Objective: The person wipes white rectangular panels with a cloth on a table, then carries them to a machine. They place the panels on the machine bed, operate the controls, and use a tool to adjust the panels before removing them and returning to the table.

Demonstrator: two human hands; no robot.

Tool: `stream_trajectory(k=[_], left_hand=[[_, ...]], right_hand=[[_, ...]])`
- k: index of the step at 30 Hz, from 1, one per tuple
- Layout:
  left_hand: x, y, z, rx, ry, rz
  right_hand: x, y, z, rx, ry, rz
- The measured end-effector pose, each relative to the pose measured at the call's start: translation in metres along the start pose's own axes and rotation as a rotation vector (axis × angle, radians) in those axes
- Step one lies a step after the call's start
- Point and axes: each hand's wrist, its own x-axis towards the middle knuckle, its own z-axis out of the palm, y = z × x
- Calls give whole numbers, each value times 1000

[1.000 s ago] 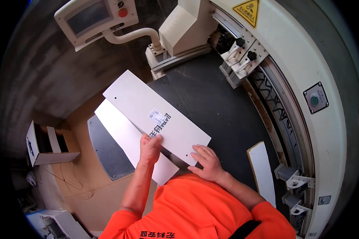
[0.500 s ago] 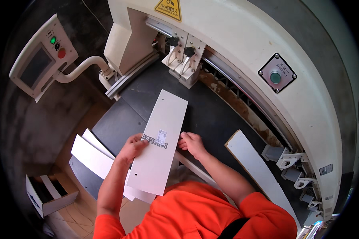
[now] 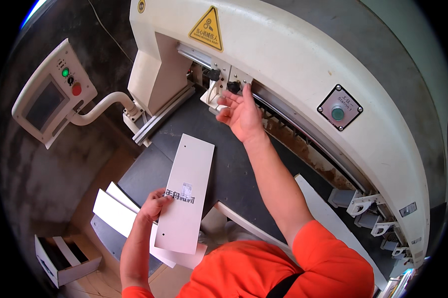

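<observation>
My left hand (image 3: 156,204) grips the left edge of a white rectangular panel (image 3: 184,218), its thumb lying on the top face. A small hole shows at each end of the panel, and a label and dark print sit at its middle. The panel is tilted a little over the dark table's near edge. My right hand (image 3: 241,114) is raised with fingers apart and holds nothing. It reaches up by the machine's clamp block, just below a black star knob (image 3: 234,87), and partly hides the block. Whether it touches the knob I cannot tell.
A cream machine arch (image 3: 283,54) spans the dark table (image 3: 234,184). One control panel (image 3: 55,94) stands left; a green button (image 3: 337,113) is on the arch. White panels (image 3: 115,211) lie left, a long white board (image 3: 328,218) right, and an open box (image 3: 67,258) below left.
My right hand has left the panel's right edge and moved up and away to the clamp. The left hand keeps the panel, which sits slightly lower and farther left in view.
</observation>
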Motion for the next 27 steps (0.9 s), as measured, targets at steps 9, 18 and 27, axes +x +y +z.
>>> stream_trajectory(k=[9,18,27], left_hand=[[17,-12,9,21,-37,-23],[72,4,-4,359,87,-27],[106,161,202,467,370,1019]], right_hand=[[16,6,17,-133,393,-111],[5,0,39,-283,344,-114],[-11,-15,30,-1461,496,-483]])
